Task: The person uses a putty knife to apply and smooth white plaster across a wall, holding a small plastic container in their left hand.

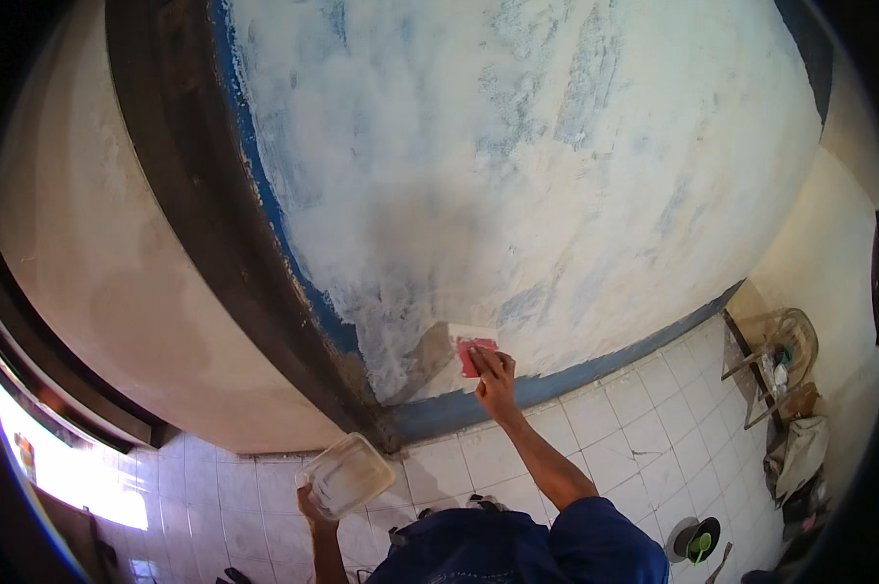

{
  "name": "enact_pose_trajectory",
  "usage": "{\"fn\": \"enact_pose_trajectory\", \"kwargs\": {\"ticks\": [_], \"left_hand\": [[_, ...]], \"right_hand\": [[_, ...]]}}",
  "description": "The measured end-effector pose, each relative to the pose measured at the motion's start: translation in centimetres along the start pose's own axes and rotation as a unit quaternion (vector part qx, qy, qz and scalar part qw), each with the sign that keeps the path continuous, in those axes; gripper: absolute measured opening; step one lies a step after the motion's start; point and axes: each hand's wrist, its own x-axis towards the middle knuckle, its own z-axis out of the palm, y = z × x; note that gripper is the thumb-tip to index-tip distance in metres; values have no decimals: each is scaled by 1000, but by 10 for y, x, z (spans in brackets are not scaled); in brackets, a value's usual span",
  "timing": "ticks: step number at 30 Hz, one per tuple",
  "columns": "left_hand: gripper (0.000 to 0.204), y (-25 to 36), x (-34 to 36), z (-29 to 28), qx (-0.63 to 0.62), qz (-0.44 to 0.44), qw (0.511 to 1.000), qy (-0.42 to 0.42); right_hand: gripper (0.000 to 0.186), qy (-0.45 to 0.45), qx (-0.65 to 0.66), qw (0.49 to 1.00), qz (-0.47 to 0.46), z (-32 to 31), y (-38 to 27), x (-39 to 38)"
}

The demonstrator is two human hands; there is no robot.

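At the lower edge of the view, the left hand [309,504] is grasping 1 clear tray [373,465] by its near left side; the tray is facing open side up, presumably to retain its contents and place them within reach of the other hand. A pale residue is coating its interior; the quantity cannot be determined. The right hand [496,384] is grasping 1 red pad [466,361], with fingers lying across its face, likely to distribute pressure. The pad is resting against the lower wall [575,234], apparently in contact, just above the blue strip [575,383]; a white margin is showing along its upper side. White coating is covering most of the wall, with blue patches showing through. To the right, on the tiled floor [566,425], 1 black bowl [715,527] is holding 1 green utensil [700,547]; other contents are not discernible. Farther off, 1 chair [808,338] is supporting 1 clear bag [781,376] and other indistinct items.
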Motion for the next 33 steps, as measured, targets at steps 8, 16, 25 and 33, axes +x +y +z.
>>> {"fn": "enact_pose_trajectory", "kwargs": {"ticks": [8,16,25,33], "left_hand": [[63,-8,7,16,-15,-30,999,-35],[63,-5,10,22,-21,-14,999,-40],[66,-21,14,-3,-18,-44,999,-2],[65,-11,7,21,-29,-18,999,-20]], "right_hand": [[73,269,-57,958,81,-12,22,115],[76,181,2,982,60,-5,11,31],[50,205,-128,967,-78,-119,42,185],[71,76,-69,995,-11,-30,45,35]]}}
